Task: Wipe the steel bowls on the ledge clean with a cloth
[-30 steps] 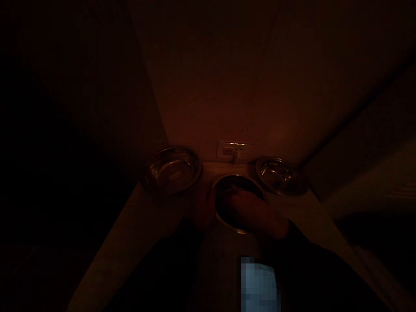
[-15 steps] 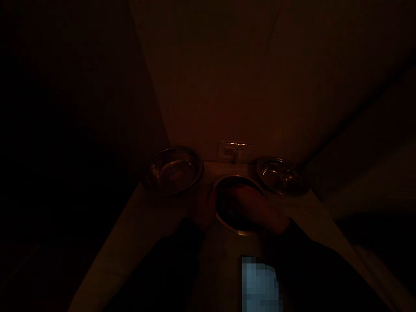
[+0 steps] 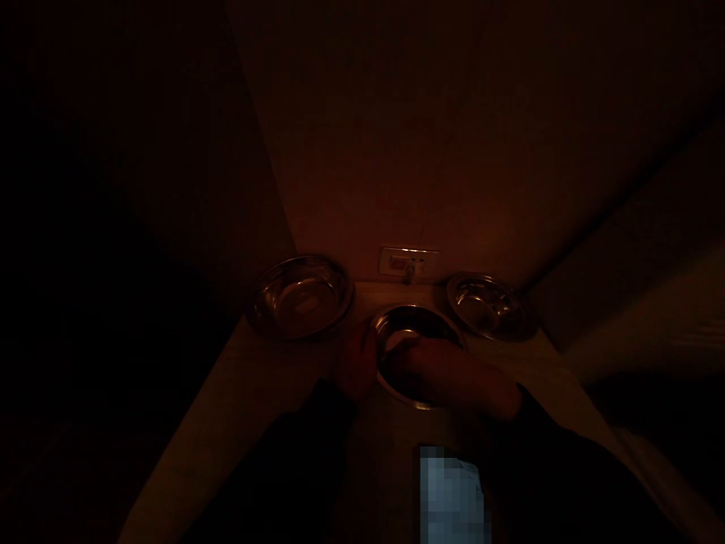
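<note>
In very dim light, a round metal bowl [image 3: 405,310] stands in the middle of the wooden surface. My left hand [image 3: 356,364] holds its left rim, the thumb and fingers against the edge. My right hand [image 3: 450,370] reaches over the right side into the bowl, fingers curled down to the inside left. Whatever the fingers grip there is lost in the dark. A pale patch of the bowl's inner wall shines above the fingertips. What the bowl contains cannot be made out.
A wide metal bowl [image 3: 294,332] stands at the back left, a smaller one [image 3: 474,302] at the back right. A socket plate [image 3: 397,262] with a plug is on the wall behind. A lit, pixelated screen [image 3: 451,495] lies in front, between my forearms.
My right hand has drawn back a little towards me and to the right within the bowl, showing more of its inner wall. My left hand stays at the rim.
</note>
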Available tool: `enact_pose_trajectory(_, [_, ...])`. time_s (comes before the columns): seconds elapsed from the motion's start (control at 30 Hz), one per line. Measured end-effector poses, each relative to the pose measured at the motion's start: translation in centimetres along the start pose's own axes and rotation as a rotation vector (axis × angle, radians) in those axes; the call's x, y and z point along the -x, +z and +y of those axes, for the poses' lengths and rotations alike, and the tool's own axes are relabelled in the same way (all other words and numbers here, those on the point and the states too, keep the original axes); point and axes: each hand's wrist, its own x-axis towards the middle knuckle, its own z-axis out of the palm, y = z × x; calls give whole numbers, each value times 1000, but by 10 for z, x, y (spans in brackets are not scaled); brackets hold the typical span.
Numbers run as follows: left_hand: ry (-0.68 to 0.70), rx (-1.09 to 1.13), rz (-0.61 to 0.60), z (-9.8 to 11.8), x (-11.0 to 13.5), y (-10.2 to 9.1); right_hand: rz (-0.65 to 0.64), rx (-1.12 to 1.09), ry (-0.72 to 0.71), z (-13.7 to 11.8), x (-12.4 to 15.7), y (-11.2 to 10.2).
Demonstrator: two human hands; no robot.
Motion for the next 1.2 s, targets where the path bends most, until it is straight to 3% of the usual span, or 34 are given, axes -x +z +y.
enact_pose_trajectory(0.23, [6, -28, -17, 1, 0, -2, -87, -93, -78, 14, 8, -8])
enact_pose_trajectory(0.5, [0, 10, -35, -1, -2, -4, 62, -35, 107, 25, 4, -6])
enact_pose_trajectory(0.7, [62, 60, -30, 1, -1, -6, 122, -25, 193, 30, -3, -1])
enact_pose_trajectory(0.87, [109, 162, -104, 0, -1, -8, 133, -37, 218, 34, -3, 1])
enact_pose_trajectory(1.07, [-17, 181, 97, -4, -7, -7, 51, -75, 150, 32, 8, -2])
enact_pose_trajectory(1.2, [1, 104, 55, -3, -5, -7, 50, -86, 113, 31, 9, -3])
